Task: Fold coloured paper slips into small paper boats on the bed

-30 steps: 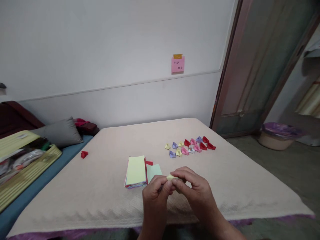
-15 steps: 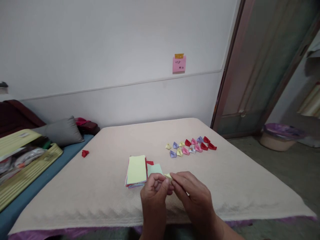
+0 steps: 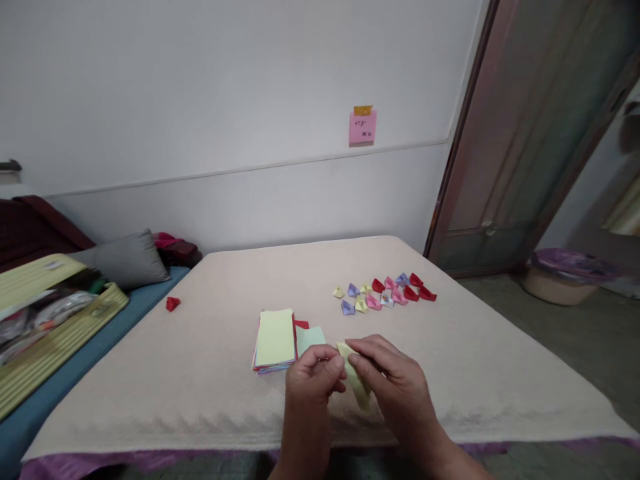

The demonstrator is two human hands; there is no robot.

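Note:
A folded piece of pale yellow paper is held upright above the near part of the table, its lower end hanging between my hands. My right hand is closed on it, thumb and fingers pressed along its right side. My left hand is closed in a pinch at the paper's upper left edge, with fingers curled. Just left of my hands lies a stack of coloured paper, a pale yellow sheet on top. A light green sheet sticks out beside it, partly hidden by my left hand.
Small folded paper boats in several colours stand in two rows at the right. A red folded paper piece lies at the table's far left. The table has a cream cloth. An open yellow box stands left, a bin right.
The yellow paper has turned and now shows its long side, hanging down between my hands. Both hands stay in nearly the same place. The view has shifted slightly.

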